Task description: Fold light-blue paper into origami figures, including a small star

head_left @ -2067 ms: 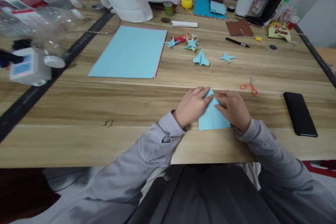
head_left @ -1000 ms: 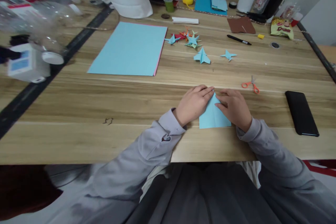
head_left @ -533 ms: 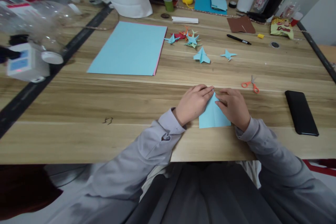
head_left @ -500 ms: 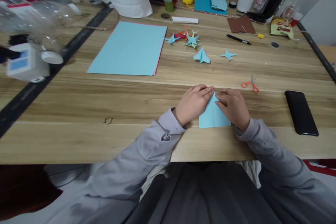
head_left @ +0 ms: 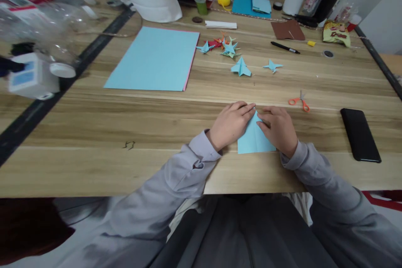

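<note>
Pale wood-grain planks of a cluttered work table (head_left: 94, 134) fill the view, and near its front edge a small light-blue sheet of folded paper (head_left: 255, 139) is pressed flat. The left hand (head_left: 230, 124) is laid on the paper's left slope with fingers extended and together, tips reaching the peak; the right hand (head_left: 279, 129) is laid on the right slope, fingers bent onto the folded flap. Neither hand is closed around anything: both are spread down on the sheet, which is pinned against the table between them, only its lower part and point left uncovered.

Judged from its look, the paper is very light, thin and limp, easily creased or torn, and liable to slide on smooth wood; it would best be held by flat fingertip pressure near the fold lines or pinched at an edge or corner.

Just beyond the right hand, orange-handled scissors (head_left: 299, 101) are seen, and further right a black phone (head_left: 359, 135) lies face down. Farther back, small folded blue paper figures (head_left: 241, 68) are scattered, with a black pen (head_left: 285, 47) behind them, and a large light-blue sheet stack (head_left: 153, 59) is placed to the left.
</note>
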{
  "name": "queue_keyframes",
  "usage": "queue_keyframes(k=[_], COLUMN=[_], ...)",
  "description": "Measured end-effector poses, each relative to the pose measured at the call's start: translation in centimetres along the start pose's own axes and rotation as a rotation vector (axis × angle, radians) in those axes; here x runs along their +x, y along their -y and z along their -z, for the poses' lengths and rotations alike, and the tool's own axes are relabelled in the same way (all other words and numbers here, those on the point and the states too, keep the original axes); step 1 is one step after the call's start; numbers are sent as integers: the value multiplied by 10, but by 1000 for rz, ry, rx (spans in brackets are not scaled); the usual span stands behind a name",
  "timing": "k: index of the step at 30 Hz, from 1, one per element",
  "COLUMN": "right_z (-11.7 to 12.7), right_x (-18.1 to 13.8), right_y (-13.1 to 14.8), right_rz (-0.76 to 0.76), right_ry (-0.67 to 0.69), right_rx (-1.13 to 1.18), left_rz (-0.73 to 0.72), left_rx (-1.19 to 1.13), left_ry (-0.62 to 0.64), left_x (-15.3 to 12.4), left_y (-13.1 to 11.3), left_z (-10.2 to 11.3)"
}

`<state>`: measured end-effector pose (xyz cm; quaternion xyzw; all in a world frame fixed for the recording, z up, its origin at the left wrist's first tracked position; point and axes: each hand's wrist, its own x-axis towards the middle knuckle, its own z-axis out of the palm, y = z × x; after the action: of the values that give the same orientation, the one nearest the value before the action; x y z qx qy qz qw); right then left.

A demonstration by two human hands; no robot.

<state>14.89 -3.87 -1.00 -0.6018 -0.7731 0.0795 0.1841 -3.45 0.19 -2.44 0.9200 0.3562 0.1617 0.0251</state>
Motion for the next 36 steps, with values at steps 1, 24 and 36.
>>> queue_keyframes(k=[1, 24, 36], right_z=[0, 0, -3], right_x=[0, -1, -1], right_y=[0, 1, 0], right_rz=[-1, -12, -7], right_ry=[-1, 3, -27], right_rx=[-4, -13, 21], left_rz=[6, 7, 42], left_rx=[9, -33, -72], left_ry=[-4, 17, 21], left_x=[0, 1, 0], left_y=[0, -5, -7], left_z=[0, 8, 8])
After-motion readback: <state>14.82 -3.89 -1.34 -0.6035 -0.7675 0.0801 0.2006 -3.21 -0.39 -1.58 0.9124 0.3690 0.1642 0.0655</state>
